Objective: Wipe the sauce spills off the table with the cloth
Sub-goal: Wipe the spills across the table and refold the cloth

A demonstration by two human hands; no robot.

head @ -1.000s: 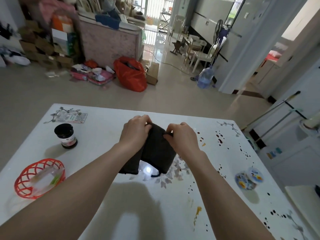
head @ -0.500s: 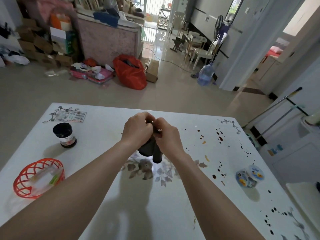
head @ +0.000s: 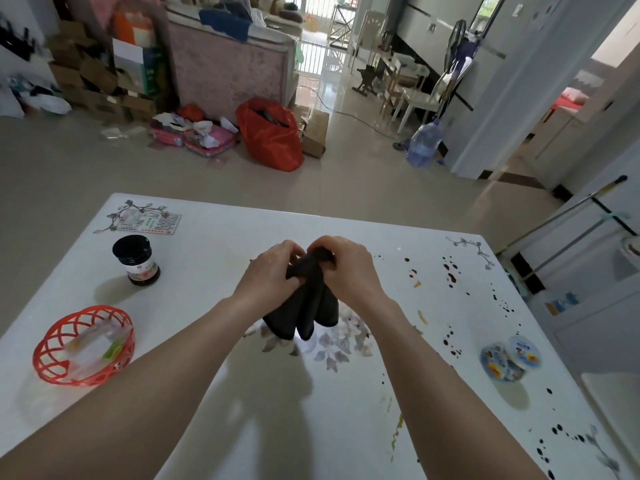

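Observation:
A dark cloth [head: 304, 310] hangs bunched in folds above the middle of the white table [head: 214, 237]. My left hand [head: 268, 275] and my right hand [head: 349, 268] both grip its top edge, close together. Dark and orange sauce spills [head: 450, 277] dot the right side of the table, from the far right corner down to the near right edge. More dark drops [head: 557, 434] lie near the front right.
A dark jar [head: 136, 259] stands at the left. A red plastic basket [head: 85, 344] sits near the left edge. A printed card [head: 149, 220] lies at the far left corner. Small round packets [head: 509, 358] lie at the right among the spills.
The cloth was spread wide between my hands, then gathered; now it hangs in long folds from both hands. My hands moved together and slightly farther over the table.

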